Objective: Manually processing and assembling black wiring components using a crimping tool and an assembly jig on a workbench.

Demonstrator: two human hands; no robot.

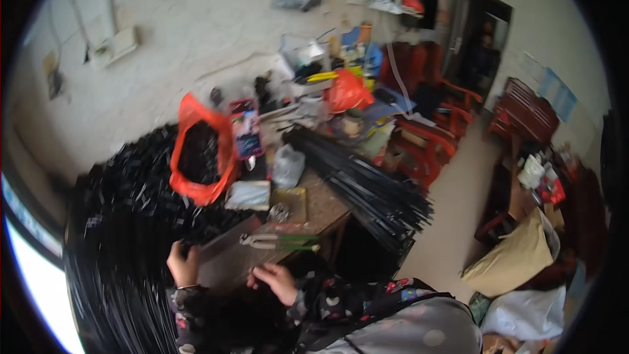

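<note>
Just now my hands are working low over the counter, near the long, thin black strips that are lying in a dense sheaf at my left. My left hand is curving its thumb and fingers beside that sheaf, while my right hand is bending its fingers inward; I cannot tell whether either is gripping anything. Between and beyond them a flat grey panel is lying, with green-handled metal pliers resting just past my right hand.

An orange-red plastic bag is gaping open, holding small dark pieces; around its left side a heap of short, glossy black pieces is spreading. A shallow yellowish tray is carrying a little silvery cluster, and a white rectangular box is sitting beside it. Behind these a translucent plastic bag is slumping, its contents unclear. A red-framed phone is showing a lit screen.

Farther right, a second bundle of long black strips is jutting past the counter's edge. Beyond, reddish wooden chairs are lining the pale wall, a person is appearing in the dark doorway, and a tan sack is leaning at the right.
</note>
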